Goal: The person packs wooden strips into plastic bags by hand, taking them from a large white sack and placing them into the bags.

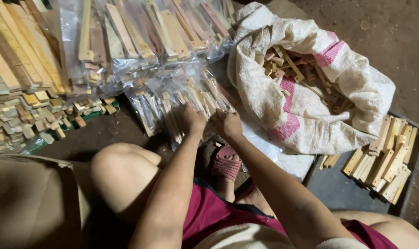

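Handling clear plastic packets of wooden strips (pixel 186 99) on the ground, both hands meet at the pile's near edge.

Largest is the white-and-pink woven sack (pixel 311 120), open at right and holding loose wooden pieces (pixel 297 74); stacked wooden slats (pixel 16 60) run off the left edge, and a bundle of short slats (pixel 384 159) lies at right. The left hand (pixel 191 121) and the right hand (pixel 227 123) press into the packets, fingers buried in the plastic, so the grip cannot be told. A pink sandal (pixel 226 162) shows below.
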